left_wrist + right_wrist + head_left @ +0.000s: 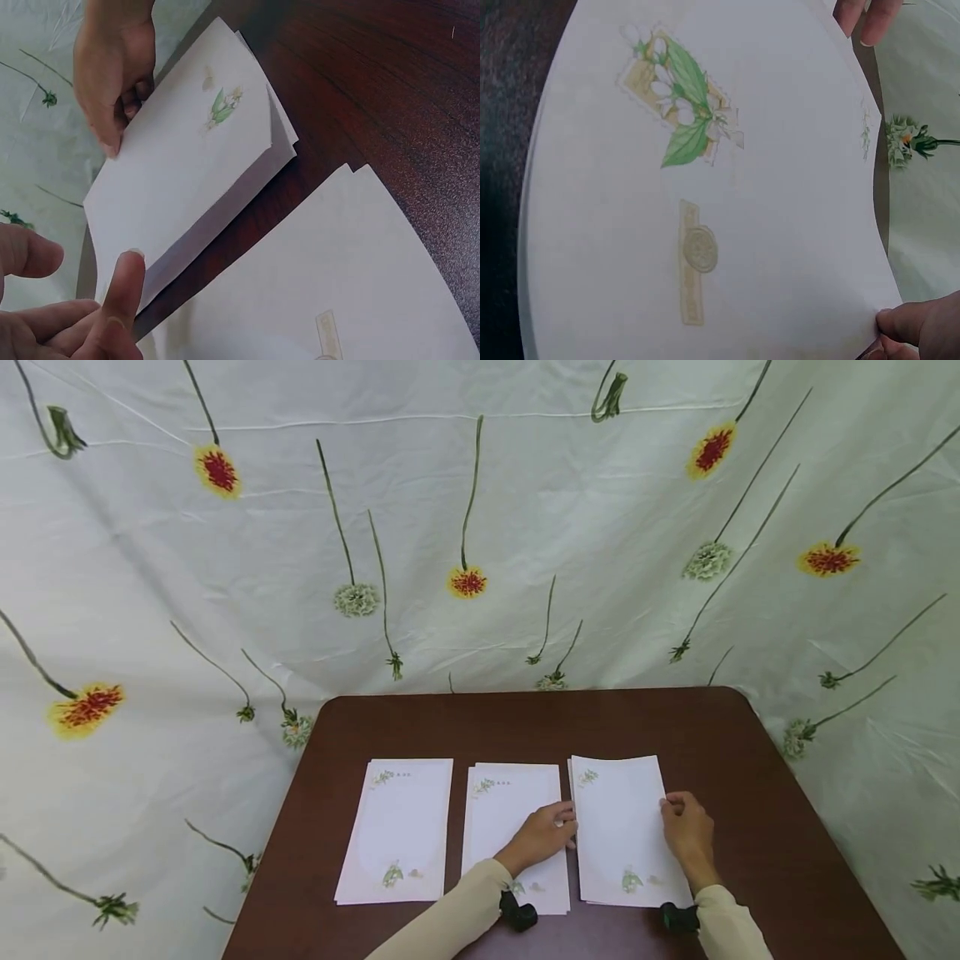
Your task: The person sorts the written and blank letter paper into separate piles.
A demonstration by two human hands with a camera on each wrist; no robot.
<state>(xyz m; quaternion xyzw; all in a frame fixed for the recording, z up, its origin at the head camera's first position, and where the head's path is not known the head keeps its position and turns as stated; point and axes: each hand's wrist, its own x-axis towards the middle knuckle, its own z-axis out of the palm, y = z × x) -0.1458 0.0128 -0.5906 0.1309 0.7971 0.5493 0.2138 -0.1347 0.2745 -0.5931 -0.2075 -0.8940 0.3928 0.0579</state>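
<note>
Three piles of white paper with printed flower motifs lie side by side. At the right pile, a top sheet [621, 827] is lifted off the sheets under it, its near edge raised in the left wrist view. My right hand [688, 833] pinches this sheet's right edge between thumb and fingers. Across the middle pile [491, 810] reaches my left hand [542, 835], its fingers at the sheet's left edge. In the left wrist view, the left thumb [30, 251] stands apart from the index finger [124, 285], whose tip overlaps the lifted sheet.
The left paper pile [397, 835] lies flat on the dark brown table [420, 722]. Behind the table and at both sides hangs a pale cloth [285, 543] with printed flowers. A black strap device [517, 912] sits on the left wrist, another [678, 917] on the right.
</note>
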